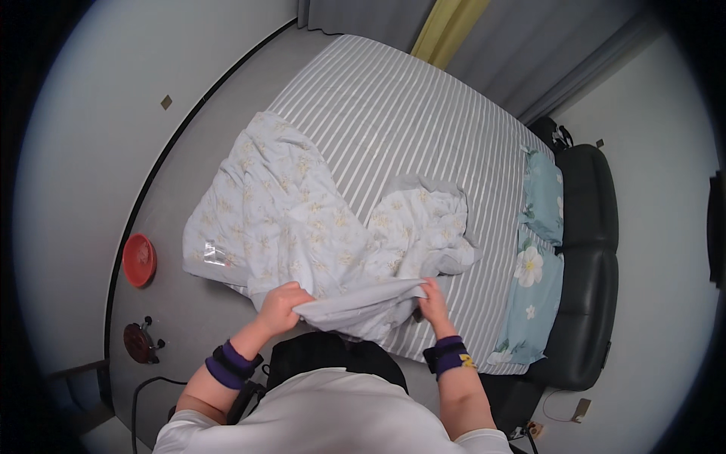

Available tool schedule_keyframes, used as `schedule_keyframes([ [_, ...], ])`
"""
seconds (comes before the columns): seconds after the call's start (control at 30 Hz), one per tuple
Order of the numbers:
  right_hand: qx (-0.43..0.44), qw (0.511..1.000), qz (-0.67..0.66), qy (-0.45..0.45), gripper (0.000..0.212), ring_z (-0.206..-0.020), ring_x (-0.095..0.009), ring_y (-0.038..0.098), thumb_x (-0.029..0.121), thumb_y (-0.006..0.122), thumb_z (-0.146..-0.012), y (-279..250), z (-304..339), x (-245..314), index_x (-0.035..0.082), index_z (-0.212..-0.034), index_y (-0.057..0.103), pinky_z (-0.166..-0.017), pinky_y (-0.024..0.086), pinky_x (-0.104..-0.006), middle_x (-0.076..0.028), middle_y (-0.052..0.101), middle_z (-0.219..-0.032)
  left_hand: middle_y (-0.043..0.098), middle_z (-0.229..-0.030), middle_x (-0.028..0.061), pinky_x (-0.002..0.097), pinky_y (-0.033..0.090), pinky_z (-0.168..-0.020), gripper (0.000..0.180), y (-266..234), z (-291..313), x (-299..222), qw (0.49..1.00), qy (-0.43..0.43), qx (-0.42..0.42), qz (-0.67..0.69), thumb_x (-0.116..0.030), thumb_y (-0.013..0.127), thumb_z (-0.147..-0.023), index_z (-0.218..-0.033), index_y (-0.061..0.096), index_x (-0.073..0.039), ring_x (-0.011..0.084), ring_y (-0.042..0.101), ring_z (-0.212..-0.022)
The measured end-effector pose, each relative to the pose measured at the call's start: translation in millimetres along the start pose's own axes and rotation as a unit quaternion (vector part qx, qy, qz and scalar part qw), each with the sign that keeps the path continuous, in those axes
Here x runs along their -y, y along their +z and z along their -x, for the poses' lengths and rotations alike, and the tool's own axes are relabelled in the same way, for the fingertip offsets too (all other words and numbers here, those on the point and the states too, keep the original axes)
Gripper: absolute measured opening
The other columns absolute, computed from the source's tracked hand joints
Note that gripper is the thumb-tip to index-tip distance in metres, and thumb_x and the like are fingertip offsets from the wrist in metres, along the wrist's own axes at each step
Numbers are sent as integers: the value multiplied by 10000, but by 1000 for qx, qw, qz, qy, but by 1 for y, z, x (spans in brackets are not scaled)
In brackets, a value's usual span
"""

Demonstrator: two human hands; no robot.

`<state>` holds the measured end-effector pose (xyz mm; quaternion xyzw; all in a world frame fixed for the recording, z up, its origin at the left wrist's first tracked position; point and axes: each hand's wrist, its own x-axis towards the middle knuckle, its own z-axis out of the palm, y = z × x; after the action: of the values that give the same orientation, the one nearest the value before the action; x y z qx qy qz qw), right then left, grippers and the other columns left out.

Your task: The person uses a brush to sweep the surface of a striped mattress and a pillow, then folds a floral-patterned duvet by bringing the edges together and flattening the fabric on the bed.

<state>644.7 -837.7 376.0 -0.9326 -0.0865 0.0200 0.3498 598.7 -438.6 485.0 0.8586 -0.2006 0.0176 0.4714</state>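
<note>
A pale quilt (302, 219) with small yellowish flower sprigs lies bunched over the near and left part of the bed. Its plain grey edge is stretched between my two hands at the bed's near side. My left hand (280, 309) is closed on that edge, the knuckles turned up. Farther right, my right hand (433, 303) pinches the same edge, with the cloth sagging between them. Under the quilt spreads a grey and white striped sheet (393, 129). Both my wrists wear dark purple bands.
Two teal flowered pillows (532, 295) lie against a black headboard (586, 303) on the right. On the floor at left are a red basin (139, 261) and a small brown stool (139, 342). Grey curtains (522, 57) with a yellow strip (450, 30) hang beyond the bed.
</note>
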Motion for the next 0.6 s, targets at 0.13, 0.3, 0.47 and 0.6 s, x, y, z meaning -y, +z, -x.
schedule_keyframes([
  [0.13, -5, 1000, 14, -11, 252, -863, -321, 562, -41, 547, -672, -63, 8, 8, 8, -913, 605, -757, 450, -343, -142, 572, -892, 597, -860, 146, 415, 446, -754, 406, 22, 5, 47, 981, -130, 143, -22, 43, 466, -633, -991, 616, -76, 349, 538, -861],
  [0.3, -92, 994, 6, 60, 203, -757, -313, 562, -32, 570, -654, -67, 53, 28, 16, -847, 610, -685, 450, -340, -133, 554, -779, 525, -1137, 181, 417, 411, -894, 697, 70, -20, 33, 945, -140, 273, -110, 4, 547, -629, -1303, 440, -135, 367, 455, -1076],
  [0.47, -17, 998, -48, 36, 195, -731, -308, 566, -12, 614, -658, -46, 68, 88, 22, -849, 612, -650, 454, -338, -118, 554, -782, 322, -1354, 215, 419, 302, -1018, 873, 115, -57, -37, 957, 38, 287, 13, -77, 647, -627, -1404, 250, -102, 398, 345, -1216],
  [0.6, -16, 999, -31, -4, 205, -727, -283, 593, 0, 655, -670, -52, 79, 102, 43, -864, 603, -626, 464, -316, -103, 581, -791, 484, -1189, 217, 422, 400, -898, 755, 164, -74, -74, 954, 75, 285, 51, -120, 680, -650, -1328, 353, -59, 370, 472, -1092],
])
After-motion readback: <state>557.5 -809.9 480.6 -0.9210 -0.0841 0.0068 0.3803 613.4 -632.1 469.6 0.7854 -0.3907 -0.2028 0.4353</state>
